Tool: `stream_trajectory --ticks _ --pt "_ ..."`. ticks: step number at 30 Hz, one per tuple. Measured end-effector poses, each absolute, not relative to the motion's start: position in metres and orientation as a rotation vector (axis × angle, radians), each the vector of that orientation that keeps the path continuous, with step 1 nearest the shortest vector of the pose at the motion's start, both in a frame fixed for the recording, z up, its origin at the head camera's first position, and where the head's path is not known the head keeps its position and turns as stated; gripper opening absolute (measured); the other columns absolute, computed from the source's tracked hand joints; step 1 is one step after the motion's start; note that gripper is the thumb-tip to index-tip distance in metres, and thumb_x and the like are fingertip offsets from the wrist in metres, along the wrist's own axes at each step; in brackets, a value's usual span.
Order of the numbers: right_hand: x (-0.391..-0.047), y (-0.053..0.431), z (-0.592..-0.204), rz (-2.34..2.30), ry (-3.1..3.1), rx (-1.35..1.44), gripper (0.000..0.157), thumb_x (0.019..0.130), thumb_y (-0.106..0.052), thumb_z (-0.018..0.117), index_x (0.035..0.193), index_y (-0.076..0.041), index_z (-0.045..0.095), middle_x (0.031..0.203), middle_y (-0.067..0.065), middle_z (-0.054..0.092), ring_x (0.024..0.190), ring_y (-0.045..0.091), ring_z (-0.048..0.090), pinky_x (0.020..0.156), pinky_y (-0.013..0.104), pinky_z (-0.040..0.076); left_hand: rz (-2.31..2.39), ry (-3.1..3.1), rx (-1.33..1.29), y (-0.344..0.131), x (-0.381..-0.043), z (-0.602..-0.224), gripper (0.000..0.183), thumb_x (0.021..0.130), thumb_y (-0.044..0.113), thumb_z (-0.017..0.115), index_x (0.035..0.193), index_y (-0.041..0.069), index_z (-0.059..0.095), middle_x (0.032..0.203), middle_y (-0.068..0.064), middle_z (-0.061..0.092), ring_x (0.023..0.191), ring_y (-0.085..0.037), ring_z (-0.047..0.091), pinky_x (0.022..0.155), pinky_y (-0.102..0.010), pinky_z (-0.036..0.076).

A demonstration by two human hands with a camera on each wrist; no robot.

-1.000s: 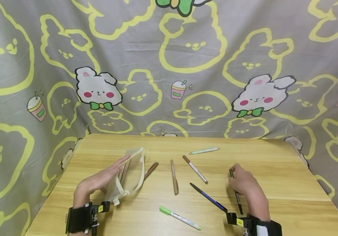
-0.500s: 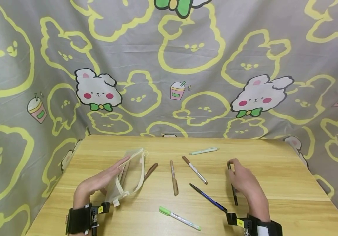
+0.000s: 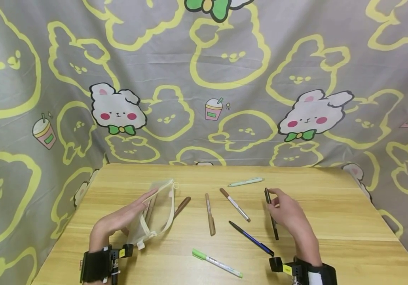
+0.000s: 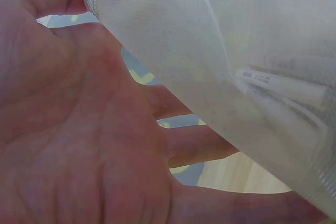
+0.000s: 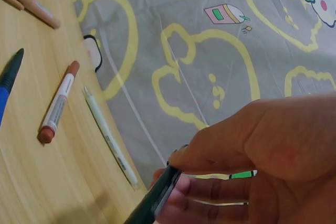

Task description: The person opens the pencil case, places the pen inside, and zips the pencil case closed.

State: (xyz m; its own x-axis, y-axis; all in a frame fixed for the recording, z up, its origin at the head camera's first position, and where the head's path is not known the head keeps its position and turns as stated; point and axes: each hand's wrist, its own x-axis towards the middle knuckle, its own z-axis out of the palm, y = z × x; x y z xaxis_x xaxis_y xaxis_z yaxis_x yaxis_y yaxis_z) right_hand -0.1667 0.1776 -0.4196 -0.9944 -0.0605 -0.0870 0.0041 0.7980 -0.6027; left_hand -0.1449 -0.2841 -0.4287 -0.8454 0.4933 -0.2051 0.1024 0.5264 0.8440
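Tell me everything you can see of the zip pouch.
The pouch is see-through whitish fabric, mesh-like, edged with a cream zip band. A small ring sits at its far end, a pale tab at the near end. It is at the left of the table, tilted, its mouth gaping to the right. The left hand holds it, fingers spread along its outside. At least two pens show through it. Whether the brown pen by its mouth touches it, I can't tell.

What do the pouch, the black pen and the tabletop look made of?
Pouch: probably soft matte plastic or fine mesh; pens inside show through. Black pen: likely hard plastic, faintly glossy, by its straight barrel's sheen. Tabletop: satin wood or laminate; yellowish grain shows.
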Motion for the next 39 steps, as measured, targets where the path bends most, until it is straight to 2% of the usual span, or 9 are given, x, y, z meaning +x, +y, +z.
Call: stream_trajectory --ticks 2,3,8,18,26,30,33,39 --pt "-0.167 0.176 -0.42 -1.02 2.886 -0.039 0.049 0.093 -0.007 0.057 0.139 0.006 0.047 0.102 0.019 0.065 0.068 0.02 0.062 0.051 0.03 0.051 1.258 2.366 0.534 -0.285 -0.146 -0.429 0.053 0.11 0.02 0.02 0.159 0.007 0.004 0.162 -0.024 -0.004 0.142 -0.049 -0.001 0.102 -0.08 0.006" --pt "-0.167 0.175 -0.42 -1.044 2.885 -0.036 0.047 0.094 -0.007 0.057 0.138 0.007 0.049 0.1 0.019 0.066 0.067 0.02 0.063 0.05 0.03 0.052 1.259 2.371 0.544 -0.285 -0.146 -0.43 0.053 0.11 0.02 0.02 0.159 0.006 0.005 0.162 -0.025 -0.003 0.143 -0.049 -0.001 0.103 -0.079 0.005" --pt "-0.167 0.171 -0.419 -1.116 2.872 -0.069 0.043 0.096 -0.01 0.055 0.136 0.004 0.05 0.096 0.02 0.067 0.058 0.018 0.065 0.048 0.031 0.054 1.251 2.377 0.557 -0.284 -0.146 -0.43 0.053 0.111 0.02 0.02 0.159 0.004 0.005 0.161 -0.027 -0.003 0.142 -0.049 -0.002 0.104 -0.078 0.004" --pt "-0.166 0.15 -0.418 -1.166 2.878 -0.156 0.042 0.098 -0.012 0.054 0.138 0.0 0.05 0.087 0.014 0.066 0.051 0.016 0.061 0.045 0.031 0.048 1.261 2.365 0.57 -0.285 -0.144 -0.429 0.053 0.11 0.02 0.02 0.159 0.003 0.007 0.16 -0.028 -0.003 0.141 -0.052 -0.001 0.102 -0.079 0.004" --pt "-0.164 0.135 -0.42 -1.161 2.897 -0.217 0.045 0.093 -0.005 0.054 0.137 0.0 0.052 0.092 0.011 0.067 0.08 0.023 0.066 0.049 0.029 0.049 1.251 2.367 0.567 -0.285 -0.144 -0.428 0.052 0.111 0.02 0.02 0.159 0.004 0.006 0.161 -0.028 -0.004 0.141 -0.052 0.004 0.102 -0.079 0.006" --pt "-0.164 0.13 -0.421 -1.164 2.888 -0.214 0.045 0.09 -0.004 0.057 0.135 0.0 0.055 0.091 0.009 0.066 0.084 0.025 0.066 0.053 0.029 0.052 1.249 2.367 0.575 -0.285 -0.145 -0.429 0.052 0.11 0.019 0.019 0.159 0.003 0.006 0.16 -0.029 -0.004 0.14 -0.053 0.005 0.102 -0.08 0.006" --pt "-0.164 0.126 -0.421 -1.171 2.879 -0.197 0.041 0.09 -0.005 0.058 0.131 0.0 0.058 0.091 0.008 0.066 0.084 0.024 0.067 0.056 0.03 0.054 1.245 2.36 0.538 -0.285 -0.145 -0.429 0.053 0.11 0.022 0.018 0.159 0.006 0.005 0.161 -0.027 -0.005 0.141 -0.053 0.002 0.099 -0.082 0.008" --pt "-0.164 0.118 -0.423 -1.202 2.859 -0.208 0.037 0.09 -0.007 0.062 0.127 -0.001 0.061 0.086 0.006 0.066 0.079 0.021 0.067 0.057 0.032 0.056 1.251 2.333 0.423 -0.284 -0.143 -0.427 0.054 0.11 0.028 0.019 0.16 0.016 0.004 0.162 -0.023 -0.008 0.138 -0.058 0.001 0.077 -0.089 0.025"
